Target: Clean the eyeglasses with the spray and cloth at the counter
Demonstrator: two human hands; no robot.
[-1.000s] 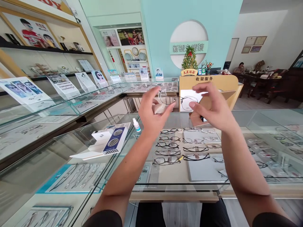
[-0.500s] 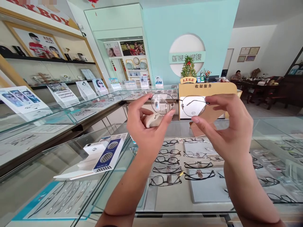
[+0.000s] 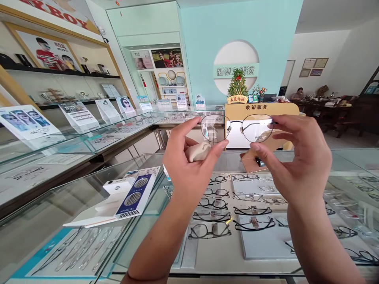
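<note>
A pair of thin dark-rimmed eyeglasses [image 3: 237, 122] is held up at chest height above the glass counter. My left hand [image 3: 189, 157] pinches its left lens rim between thumb and fingers. Tucked in the curled fingers of that same hand is a crumpled off-white cloth [image 3: 199, 151]. My right hand [image 3: 302, 154] grips the frame's right side, index finger at the outer corner and thumb near the lower rim. The lenses face me, and a small printed mark shows on the right one. The temples are mostly hidden.
Below lies a glass display case with several rows of eyeglasses [image 3: 210, 229] inside. On the glass at left stands a white and blue box-like display [image 3: 133, 197]. Further off are a cashier desk [image 3: 266, 114], a potted plant [image 3: 237, 85] and a seated person [image 3: 298, 94].
Both hands have moved a little to the right with the eyeglasses, which now sit slightly higher and face me more squarely. The view has shifted slightly.
</note>
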